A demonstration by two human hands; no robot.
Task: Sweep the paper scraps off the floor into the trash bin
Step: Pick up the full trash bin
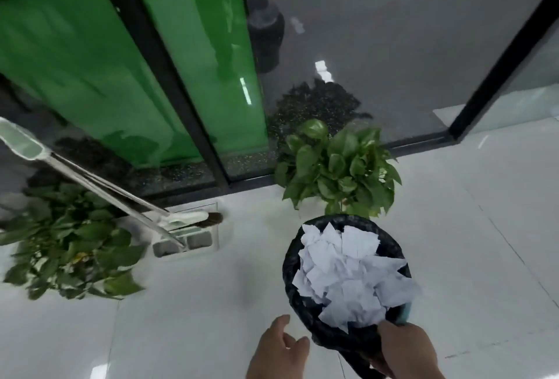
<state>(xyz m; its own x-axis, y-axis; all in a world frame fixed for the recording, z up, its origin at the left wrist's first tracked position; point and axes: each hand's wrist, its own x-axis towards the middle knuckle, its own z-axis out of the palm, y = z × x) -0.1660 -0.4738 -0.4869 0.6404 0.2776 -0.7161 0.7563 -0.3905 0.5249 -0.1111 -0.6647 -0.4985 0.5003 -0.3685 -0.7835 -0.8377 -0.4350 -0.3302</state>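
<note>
- Two grips sit nearest: your right grip (405, 348) clutches the near rim of the trash bin (290, 263); your left grip (278, 348) hangs slack beside it, empty.
- Black-lined, the bin opens up toward you, its oval mouth running near to far, heaped with white paper scraps (348, 272), over the white floor (211, 303).
- Beyond it stands a leafy plant (338, 166).

No words, numbers or brand marks can be read. The paper scraps (348, 272) in the trash bin (289, 269) look blank, and the green panel (60, 45) behind the trash bin is plain.
</note>
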